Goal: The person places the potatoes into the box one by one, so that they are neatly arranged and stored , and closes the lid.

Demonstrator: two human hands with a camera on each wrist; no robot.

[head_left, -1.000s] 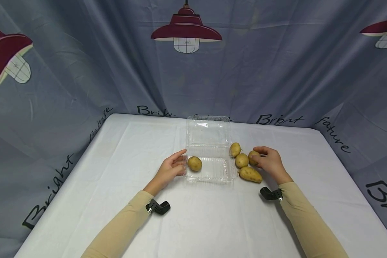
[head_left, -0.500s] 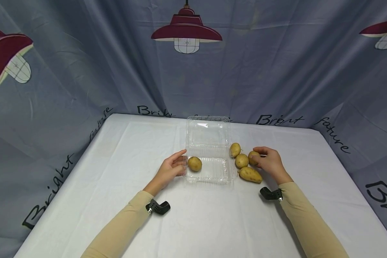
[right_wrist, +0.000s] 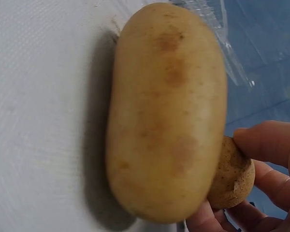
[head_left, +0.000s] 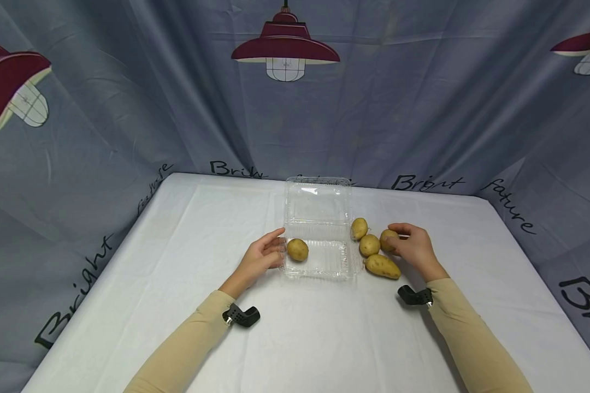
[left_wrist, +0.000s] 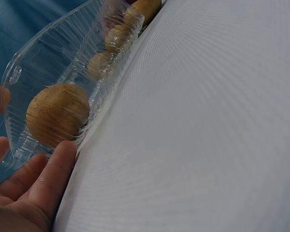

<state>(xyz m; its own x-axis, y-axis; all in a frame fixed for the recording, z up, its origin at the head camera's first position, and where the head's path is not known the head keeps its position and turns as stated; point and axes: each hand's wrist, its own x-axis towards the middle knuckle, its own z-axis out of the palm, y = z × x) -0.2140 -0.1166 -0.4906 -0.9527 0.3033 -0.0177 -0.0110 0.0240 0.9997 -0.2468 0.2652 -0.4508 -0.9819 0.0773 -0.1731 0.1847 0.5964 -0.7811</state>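
Note:
A clear plastic clamshell container point(head_left: 324, 273) lies with its lid folded back, and one round potato point(head_left: 297, 250) sits at the left of its base. My left hand point(head_left: 259, 256) rests its extended fingers against the container's left side, close to that potato point(left_wrist: 58, 115). Right of the container, my right hand point(head_left: 413, 248) holds a small potato point(head_left: 387, 239) between thumb and fingers. In the right wrist view, this small potato point(right_wrist: 232, 176) is partly hidden behind a long potato point(right_wrist: 166, 116). Beside the held one lies a round potato point(head_left: 369, 245).
An oval potato point(head_left: 359, 228) touches or nearly touches the container's right side. The long potato lies nearest the front of the group. All stand on a white-covered table point(head_left: 305, 338), with a grey-blue curtain point(head_left: 398, 109) along its back and sides.

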